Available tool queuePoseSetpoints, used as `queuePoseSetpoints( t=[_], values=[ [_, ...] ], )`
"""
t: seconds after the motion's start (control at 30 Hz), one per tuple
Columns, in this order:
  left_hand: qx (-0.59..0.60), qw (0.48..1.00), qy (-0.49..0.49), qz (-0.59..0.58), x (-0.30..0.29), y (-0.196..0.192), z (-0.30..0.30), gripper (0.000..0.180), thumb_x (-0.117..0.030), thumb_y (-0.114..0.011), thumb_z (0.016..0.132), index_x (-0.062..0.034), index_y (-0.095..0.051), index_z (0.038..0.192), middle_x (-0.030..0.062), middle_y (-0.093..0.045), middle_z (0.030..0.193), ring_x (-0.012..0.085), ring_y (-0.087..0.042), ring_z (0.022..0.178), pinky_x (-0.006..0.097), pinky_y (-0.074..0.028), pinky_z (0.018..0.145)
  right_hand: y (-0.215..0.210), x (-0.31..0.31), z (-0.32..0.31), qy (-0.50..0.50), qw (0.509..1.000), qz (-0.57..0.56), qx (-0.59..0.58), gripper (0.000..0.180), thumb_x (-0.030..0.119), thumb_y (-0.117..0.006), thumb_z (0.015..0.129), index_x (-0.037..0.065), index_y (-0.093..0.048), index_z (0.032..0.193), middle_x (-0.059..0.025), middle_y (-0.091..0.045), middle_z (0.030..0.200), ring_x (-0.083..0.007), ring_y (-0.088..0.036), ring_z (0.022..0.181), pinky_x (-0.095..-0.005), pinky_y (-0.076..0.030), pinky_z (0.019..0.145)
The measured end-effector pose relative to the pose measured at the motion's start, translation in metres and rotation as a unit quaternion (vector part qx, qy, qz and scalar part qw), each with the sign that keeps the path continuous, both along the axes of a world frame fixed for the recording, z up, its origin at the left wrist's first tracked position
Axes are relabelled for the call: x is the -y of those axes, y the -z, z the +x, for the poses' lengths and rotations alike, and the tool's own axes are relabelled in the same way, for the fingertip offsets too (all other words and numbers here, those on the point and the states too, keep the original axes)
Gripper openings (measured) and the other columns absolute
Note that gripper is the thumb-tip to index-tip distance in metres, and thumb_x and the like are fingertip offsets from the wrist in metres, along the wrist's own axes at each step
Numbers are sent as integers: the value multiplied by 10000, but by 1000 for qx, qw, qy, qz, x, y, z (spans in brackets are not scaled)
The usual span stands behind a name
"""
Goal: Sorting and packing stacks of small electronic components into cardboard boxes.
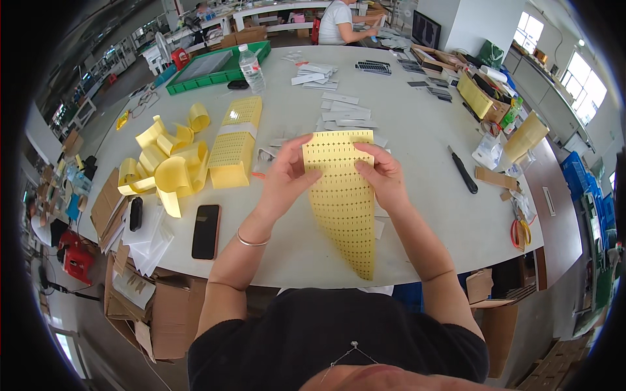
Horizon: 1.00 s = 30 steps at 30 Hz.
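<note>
1. The largest thing is the pale worktable (430, 137), spread widely in front of the person.
2. Beyond its far edge, a co-worker in a white shirt (337, 23) sits with forearms over the tabletop.
3. A shallow green plastic crate (195, 85) rests at the far left, a grey panel inside.
4. Curled yellow strips (173, 176) lie in a loose heap on the left.
5. The yellow sheet with rows of small dark marks (342, 189) is held up in front of the chest, over the near part of the table; its lower end curls and narrows to a tip.
6. A stack of similar marked yellow sheets (231, 163), wrapped by a white band, lies just right of the heap.
7. The left hand (287, 171) is clamped on the sheet's left edge, thumb on the face.
8. The right hand (385, 174) pinches the right edge near the top; the two hands are apart, with the sheet between them.
9. A dark-screened smartphone (206, 232) lies near the left forearm.
10. A black utility knife (463, 173) lies well to the right.
11. A slim bangle (252, 241) circles the left wrist.
</note>
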<state>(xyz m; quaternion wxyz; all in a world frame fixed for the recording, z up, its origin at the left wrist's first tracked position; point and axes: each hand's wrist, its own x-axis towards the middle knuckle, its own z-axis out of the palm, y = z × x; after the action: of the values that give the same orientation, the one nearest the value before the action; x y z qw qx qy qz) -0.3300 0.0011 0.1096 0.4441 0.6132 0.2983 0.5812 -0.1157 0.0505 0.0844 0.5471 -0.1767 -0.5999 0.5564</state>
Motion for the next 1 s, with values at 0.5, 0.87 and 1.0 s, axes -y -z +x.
queuePoseSetpoints(
  t=[0.5,0.87,1.0],
  values=[
    [-85,992,-79,48,4,5,24,469,69,-628,833,-22,-540,1284,87,-603,1161,124,-605,986,262,-502,852,-27,4,33,24,991,8,132,364,-44,-656,838,48,-626,1189,-34,-648,1087,-88,-610,876,-229,-513,771],
    [-245,936,-208,143,4,0,21,434,30,-677,787,-46,-617,1210,99,-658,912,172,-625,700,276,-514,651,-34,11,35,134,950,129,249,362,13,-714,789,88,-666,1139,-63,-675,932,-112,-603,730,-260,-516,674],
    [-323,901,-227,182,2,0,15,302,-3,-679,787,-18,-644,1086,102,-629,833,211,-587,623,301,-491,587,-29,10,32,181,918,166,311,303,43,-732,778,98,-689,1073,-63,-639,821,-149,-581,655,-273,-502,627]
  ],
)
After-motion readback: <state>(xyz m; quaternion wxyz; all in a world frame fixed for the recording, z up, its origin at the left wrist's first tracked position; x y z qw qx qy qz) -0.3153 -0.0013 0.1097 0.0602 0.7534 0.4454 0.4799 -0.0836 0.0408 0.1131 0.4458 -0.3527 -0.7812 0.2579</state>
